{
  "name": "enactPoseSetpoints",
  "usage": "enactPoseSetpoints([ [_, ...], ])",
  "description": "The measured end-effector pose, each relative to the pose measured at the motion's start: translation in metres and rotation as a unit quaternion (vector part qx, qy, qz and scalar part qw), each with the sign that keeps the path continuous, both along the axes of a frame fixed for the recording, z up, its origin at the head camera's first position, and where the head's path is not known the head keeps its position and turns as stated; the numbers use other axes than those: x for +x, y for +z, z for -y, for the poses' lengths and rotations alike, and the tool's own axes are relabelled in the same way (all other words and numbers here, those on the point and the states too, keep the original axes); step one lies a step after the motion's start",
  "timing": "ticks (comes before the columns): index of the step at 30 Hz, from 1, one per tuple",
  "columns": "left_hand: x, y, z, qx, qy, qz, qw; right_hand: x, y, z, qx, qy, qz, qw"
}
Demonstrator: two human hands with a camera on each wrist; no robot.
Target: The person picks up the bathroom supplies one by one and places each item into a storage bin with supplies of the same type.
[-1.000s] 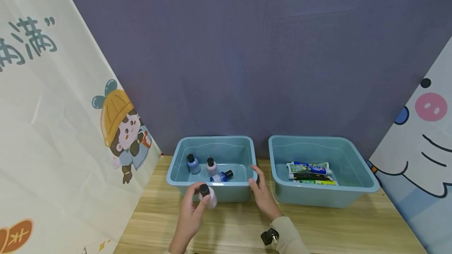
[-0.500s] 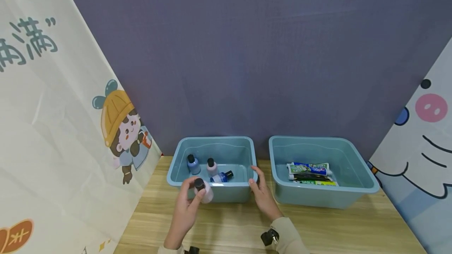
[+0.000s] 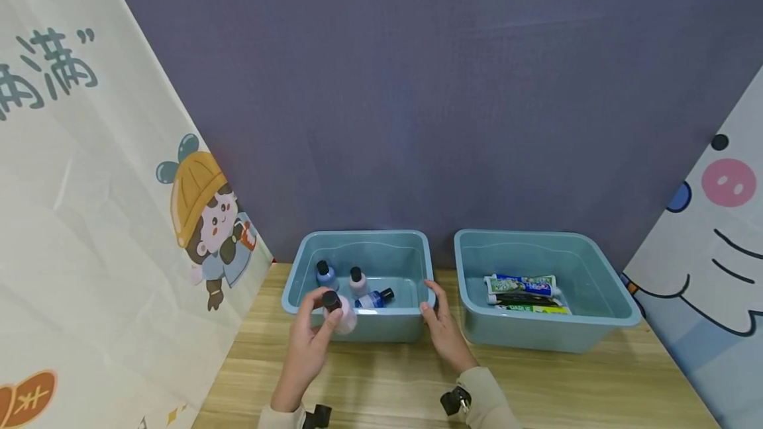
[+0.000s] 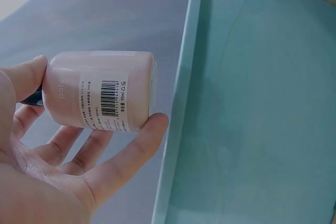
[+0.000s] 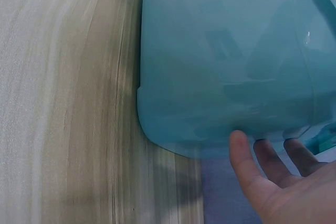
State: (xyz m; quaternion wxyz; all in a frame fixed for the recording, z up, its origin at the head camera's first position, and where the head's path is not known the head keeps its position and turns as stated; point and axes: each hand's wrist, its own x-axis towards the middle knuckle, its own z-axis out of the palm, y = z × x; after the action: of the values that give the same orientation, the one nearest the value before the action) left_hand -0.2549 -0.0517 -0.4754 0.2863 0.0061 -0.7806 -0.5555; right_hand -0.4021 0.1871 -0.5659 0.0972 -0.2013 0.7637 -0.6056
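Note:
My left hand (image 3: 306,346) holds a pale pink bottle (image 3: 344,318) with a black cap, just above the front rim of the left blue bin (image 3: 381,326). In the left wrist view the bottle (image 4: 102,90) shows a barcode label, and the thumb and fingers grip it beside the bin wall (image 4: 252,98). My right hand (image 3: 446,333) grips the front right corner of that bin, thumb at the rim. In the right wrist view its fingertips (image 5: 239,139) touch the outer wall. Inside the bin are a light blue bottle (image 3: 326,277), a pink bottle (image 3: 357,283) and a lying dark blue bottle (image 3: 372,299).
A second blue bin (image 3: 548,333) stands to the right, a narrow gap away. Several toothpaste tubes (image 3: 524,285) lie in it. Both bins rest on a wooden table (image 3: 381,389) against a dark wall (image 3: 381,98). Printed panels (image 3: 119,217) flank the table.
My left hand has moved a little left and up with the pink bottle, toward the bin's front left part. The right hand and both bins have stayed in place.

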Motion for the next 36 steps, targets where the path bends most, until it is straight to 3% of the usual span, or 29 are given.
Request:
enactPoseSetpoints([
  [7,-0.003,0.008,0.007,-0.032,0.010,-0.004,0.9994,0.002,0.000,0.001,-0.001,0.003,0.004,1.000],
  [18,-0.013,0.022,0.019,-0.070,-0.011,-0.019,0.9974,0.001,0.002,0.000,-0.009,0.004,0.013,1.000],
  [26,-0.019,0.031,0.026,-0.093,-0.019,-0.009,0.9954,0.002,0.002,0.000,-0.015,0.003,0.011,1.000],
  [36,-0.035,0.040,0.039,-0.111,-0.028,-0.023,0.9932,0.003,0.003,0.000,-0.018,0.002,0.004,1.000],
])
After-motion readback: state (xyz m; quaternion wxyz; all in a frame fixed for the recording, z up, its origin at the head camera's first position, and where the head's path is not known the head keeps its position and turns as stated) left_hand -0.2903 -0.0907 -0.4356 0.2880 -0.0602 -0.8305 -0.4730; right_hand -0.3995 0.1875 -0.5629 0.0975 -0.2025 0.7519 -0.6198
